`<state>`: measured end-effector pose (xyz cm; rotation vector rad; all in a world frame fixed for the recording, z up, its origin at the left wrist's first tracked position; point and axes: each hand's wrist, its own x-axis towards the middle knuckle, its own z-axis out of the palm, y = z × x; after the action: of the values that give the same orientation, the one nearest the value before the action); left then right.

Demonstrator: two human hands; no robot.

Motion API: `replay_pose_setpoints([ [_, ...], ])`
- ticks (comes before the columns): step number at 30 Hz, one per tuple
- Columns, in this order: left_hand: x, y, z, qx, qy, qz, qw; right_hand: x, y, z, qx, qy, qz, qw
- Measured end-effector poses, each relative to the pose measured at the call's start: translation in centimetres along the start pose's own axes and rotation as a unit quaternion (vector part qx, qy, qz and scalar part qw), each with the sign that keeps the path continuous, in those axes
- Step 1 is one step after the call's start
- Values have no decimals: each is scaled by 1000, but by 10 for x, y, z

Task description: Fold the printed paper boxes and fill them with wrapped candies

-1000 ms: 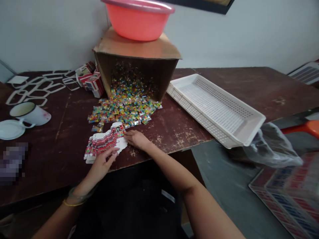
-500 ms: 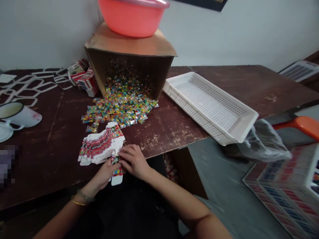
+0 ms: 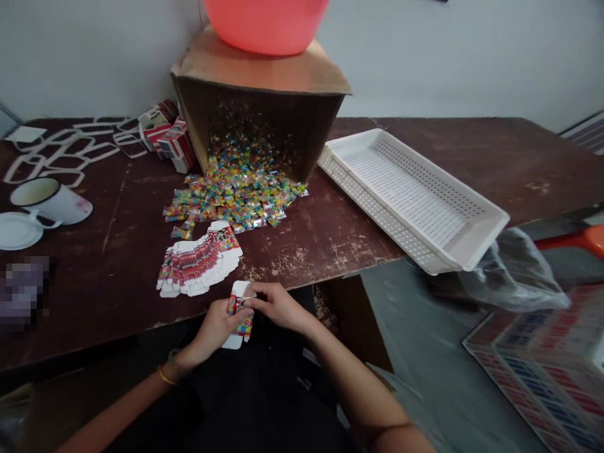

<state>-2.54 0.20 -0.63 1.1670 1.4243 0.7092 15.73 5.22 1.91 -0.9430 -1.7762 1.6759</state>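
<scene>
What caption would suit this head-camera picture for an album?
Left hand and right hand hold a small printed carton near a carton stack and spilled sweets.

Left hand [image 3: 214,327] and right hand [image 3: 279,306] pinching one carton [image 3: 241,322] at tabletop [image 3: 117,283] edge; stack [image 3: 198,264], sweets [image 3: 236,198], tray [image 3: 410,195] behind.

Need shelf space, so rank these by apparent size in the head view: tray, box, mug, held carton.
1. tray and box: about alike, and the tray is nearer.
2. mug
3. carton, though nearest the camera.
</scene>
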Motion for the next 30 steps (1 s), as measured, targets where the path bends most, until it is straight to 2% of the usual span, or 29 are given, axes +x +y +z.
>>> replay_pose_setpoints([
  [3,-13,-8,5,-41,25,32,998,-19,9,14,38,86,33,995],
  [5,-24,-10,2,-39,14,55,998,-31,15,20,147,123,74,979],
  [6,-29,-12,-1,-21,-5,68,997,-37,18,22,215,120,105,964],
  [9,-44,-17,-9,58,-103,97,988,-50,30,25,389,33,212,896],
  [11,-51,-21,-12,91,-168,110,975,-54,38,28,441,-34,275,854],
  [12,-54,-23,-12,94,-189,117,970,-55,41,30,442,-58,297,844],
  [14,-58,-26,-10,74,-190,110,973,-56,45,36,405,-75,311,856],
  [15,-59,-27,-8,45,-167,83,981,-56,44,39,370,-65,294,879],
  [17,-60,-27,-3,-55,-111,-11,992,-58,39,45,263,-18,210,941],
  [18,-59,-27,0,-125,-98,-69,985,-60,35,47,198,4,153,968],
  [20,-57,-25,6,-269,-129,-169,939,-65,25,51,80,26,55,995],
  [22,-55,-25,11,-361,-192,-224,885,-69,18,53,29,29,22,999],
  [24,-53,-26,13,-395,-239,-241,853,-71,16,54,48,22,41,998],
  [27,-53,-31,10,-414,-280,-225,837,-69,20,52,77,15,80,994],
  [28,-53,-34,8,-412,-287,-212,838,-69,21,51,62,17,79,995],
  [30,-54,-39,3,-374,-290,-184,862,-72,21,50,-7,20,44,999],
])
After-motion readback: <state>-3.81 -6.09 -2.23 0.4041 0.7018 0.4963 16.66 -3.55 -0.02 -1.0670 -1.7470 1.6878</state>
